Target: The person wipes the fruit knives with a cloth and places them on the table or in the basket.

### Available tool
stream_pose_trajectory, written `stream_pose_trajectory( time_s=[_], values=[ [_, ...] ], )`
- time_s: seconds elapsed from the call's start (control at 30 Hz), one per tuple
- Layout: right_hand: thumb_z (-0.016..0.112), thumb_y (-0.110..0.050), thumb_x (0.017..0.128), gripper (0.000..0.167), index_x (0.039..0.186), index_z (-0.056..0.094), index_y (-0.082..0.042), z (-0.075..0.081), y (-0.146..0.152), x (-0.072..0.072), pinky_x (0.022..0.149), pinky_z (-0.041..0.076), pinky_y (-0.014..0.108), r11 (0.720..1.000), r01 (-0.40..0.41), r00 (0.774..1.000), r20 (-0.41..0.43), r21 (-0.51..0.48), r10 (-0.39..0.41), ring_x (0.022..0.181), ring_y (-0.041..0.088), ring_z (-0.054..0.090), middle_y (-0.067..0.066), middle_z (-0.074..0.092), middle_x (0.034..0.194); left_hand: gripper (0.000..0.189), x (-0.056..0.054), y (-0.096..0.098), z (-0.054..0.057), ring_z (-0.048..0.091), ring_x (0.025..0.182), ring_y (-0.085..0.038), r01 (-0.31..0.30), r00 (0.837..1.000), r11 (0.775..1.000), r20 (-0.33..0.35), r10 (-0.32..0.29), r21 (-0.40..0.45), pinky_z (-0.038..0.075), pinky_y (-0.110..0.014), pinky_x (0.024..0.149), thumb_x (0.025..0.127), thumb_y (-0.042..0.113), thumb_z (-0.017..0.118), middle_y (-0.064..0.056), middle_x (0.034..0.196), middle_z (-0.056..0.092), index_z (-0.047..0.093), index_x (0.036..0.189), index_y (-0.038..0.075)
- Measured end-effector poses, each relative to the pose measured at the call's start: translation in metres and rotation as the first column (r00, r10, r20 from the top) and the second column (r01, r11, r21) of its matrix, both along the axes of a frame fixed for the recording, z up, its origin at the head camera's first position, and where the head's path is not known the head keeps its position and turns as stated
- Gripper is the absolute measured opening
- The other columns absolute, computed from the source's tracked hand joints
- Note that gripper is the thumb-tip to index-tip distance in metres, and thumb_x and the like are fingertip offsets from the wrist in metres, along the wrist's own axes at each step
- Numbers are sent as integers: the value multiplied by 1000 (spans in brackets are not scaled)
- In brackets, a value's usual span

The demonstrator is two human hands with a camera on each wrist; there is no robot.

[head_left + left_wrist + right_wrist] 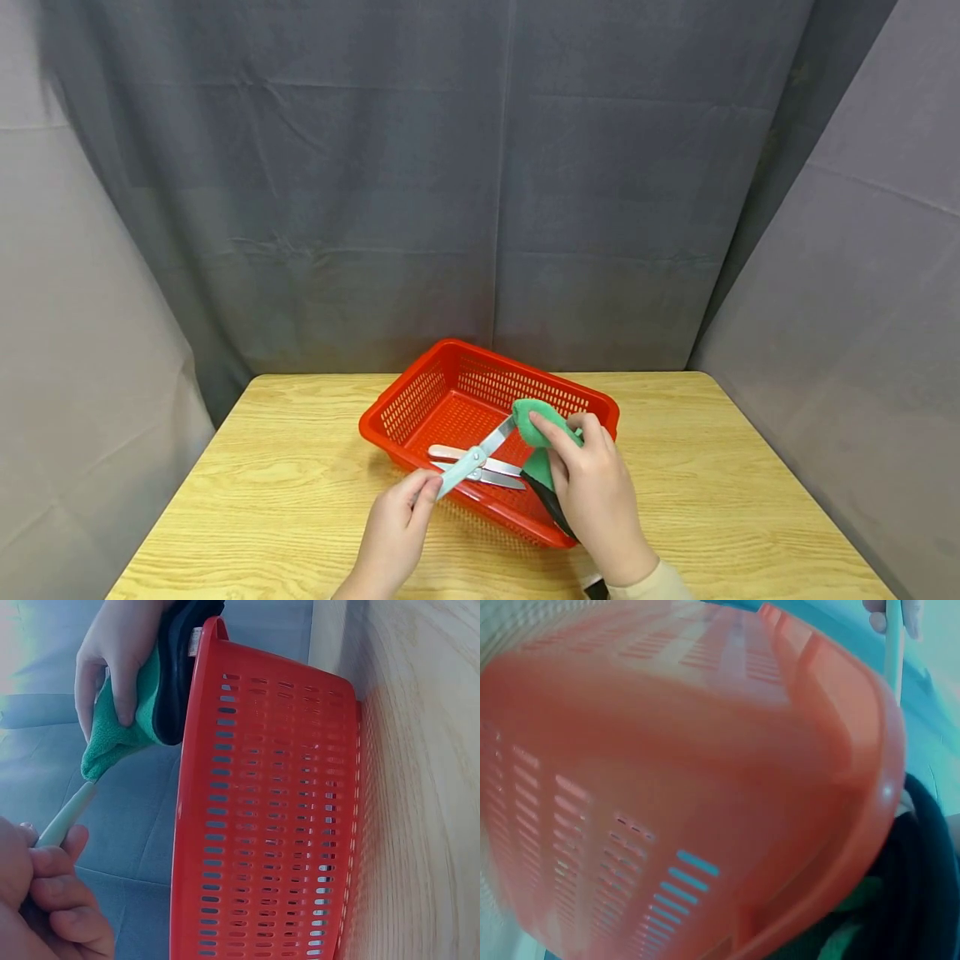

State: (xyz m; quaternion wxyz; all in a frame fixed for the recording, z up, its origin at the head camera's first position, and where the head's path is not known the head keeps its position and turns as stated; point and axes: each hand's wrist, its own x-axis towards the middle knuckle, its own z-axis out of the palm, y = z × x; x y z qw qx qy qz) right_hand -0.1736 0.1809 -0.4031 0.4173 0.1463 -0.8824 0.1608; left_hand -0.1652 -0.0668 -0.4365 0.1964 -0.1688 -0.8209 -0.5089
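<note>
My left hand (396, 523) pinches the pale mint handle of a folding knife (462, 469), its blade unfolded and slanting up to the right over the basket. A green cloth with a black part (542, 421) is gripped in my right hand (602, 493) and covers the blade's tip end. In the left wrist view, the cloth (124, 739) meets the far end of the knife (69, 812). Below, inside the red basket (378, 435), lie a knife with a pale pink handle (446, 452) and another knife, whose blade (502, 481) shows and whose handle is partly hidden.
The slotted plastic basket stands at an angle on a light wood table (285, 483). Behind the table hangs a dark grey curtain (375, 208), with paler cloth walls at both sides. In the right wrist view, the basket wall (667, 787) fills most of the picture.
</note>
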Motion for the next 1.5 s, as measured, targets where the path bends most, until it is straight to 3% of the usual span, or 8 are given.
stream_pose_trajectory(
  time_s=[0.17, 0.43, 0.57, 0.73, 0.97, 1.3, 1.5],
  values=[
    [84, 6, 77, 58, 126, 74, -23, 1, 4, -1, 61, 53, 36, 1000, 12, 1000, -2, -14, -12, 80, 25, 56, 13, 57, 102, 13, 1, 0, 2, 30, 54, 4, 6, 999, 1000, 53, -6, 4, 31, -16, 49, 103, 20, 63, 15, 64, 38, 73, 94, 18],
    [82, 8, 75, 61, 127, 74, -24, 6, 9, 2, 62, 51, 37, 999, -18, 996, -84, -32, 15, 79, 24, 55, 13, 57, 102, 17, -1, 0, 1, 32, 52, 2, -1, 988, 1000, 157, 1, 0, 30, -17, 47, 105, 23, 60, 12, 62, 38, 73, 94, 17],
    [82, 9, 75, 62, 127, 74, -24, 7, 11, 3, 62, 51, 38, 999, -14, 996, -93, -32, 11, 79, 24, 55, 13, 56, 102, 19, -3, -1, -1, 34, 49, 2, 17, 982, 1000, 186, -19, 10, 30, -17, 45, 106, 23, 59, 13, 59, 46, 70, 90, 19],
    [83, 7, 75, 62, 128, 73, -24, 8, 12, 3, 61, 52, 38, 1000, -2, 997, -79, -23, 0, 80, 24, 55, 13, 56, 102, 20, -4, -1, 2, 37, 48, 1, 24, 981, 1000, 194, -22, -9, 32, -19, 45, 106, 24, 57, 13, 60, 54, 68, 91, 17],
    [83, 8, 75, 63, 128, 73, -25, 8, 15, 3, 64, 52, 40, 1000, 0, 996, -88, -29, -3, 81, 25, 56, 13, 57, 103, 17, -5, -3, 9, 32, 50, 1, 7, 981, 999, 196, 1, -41, 30, -18, 47, 105, 26, 59, 10, 61, 39, 70, 96, 17],
    [84, 8, 75, 63, 127, 74, -24, 9, 18, 3, 64, 53, 41, 999, 19, 996, -84, -40, -22, 82, 27, 57, 15, 57, 103, 16, -8, -4, 13, 35, 51, -2, 7, 967, 997, 255, 13, -78, 32, -20, 48, 105, 26, 59, 8, 65, 43, 68, 99, 15],
    [84, 8, 75, 63, 128, 73, -24, 8, 19, 4, 65, 53, 41, 999, 26, 997, -67, -44, -29, 82, 27, 56, 15, 56, 103, 13, -11, -6, 17, 44, 63, -4, -6, 978, 994, 206, 27, -105, 41, -23, 59, 104, 23, 60, 4, 75, 54, 67, 102, 13]
  ],
)
